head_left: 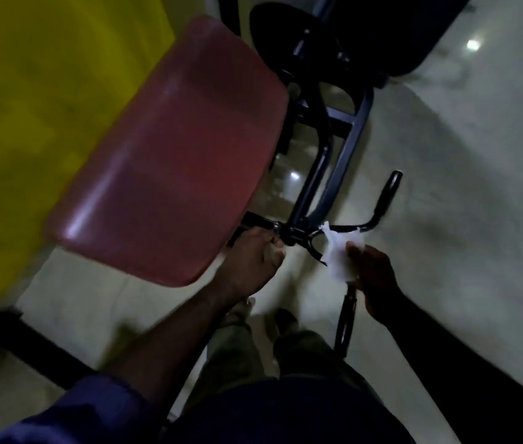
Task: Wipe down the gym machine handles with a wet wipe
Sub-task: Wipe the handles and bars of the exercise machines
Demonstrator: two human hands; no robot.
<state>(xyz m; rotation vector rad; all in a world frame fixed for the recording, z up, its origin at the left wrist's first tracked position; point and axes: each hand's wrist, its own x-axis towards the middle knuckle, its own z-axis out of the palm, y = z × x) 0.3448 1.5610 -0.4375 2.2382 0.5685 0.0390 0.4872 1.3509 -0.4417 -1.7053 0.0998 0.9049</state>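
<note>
Hands sit low and central in the view, and the whole shot is dim and motion-blurred. My right hand [373, 280], about 4 o'clock from centre, pinches the white wet wipe [338, 256] between thumb and curled fingers. The wipe is crumpled against the bent black bar where the near handle [346, 318] begins. That handle runs down toward 6 o'clock from my hand, its grip bare below the wipe. Far handle [388, 193] sticks up toward 1 o'clock from the wipe, untouched. My left hand [250, 264] reaches in from 7 o'clock, fingertips at the black crossbar [258, 222] beside the hub, just under the edge of the red pad [173, 149]. I cannot tell whether those fingers wrap the bar or only touch it. Red pad fills centre-left, with a yellow panel [29, 107] at 9 o'clock. Dark frame tubes [348, 145] run toward 12 o'clock over the pale glossy floor [477, 187]. Trouser legs [237, 350] are at 6 o'clock.
</note>
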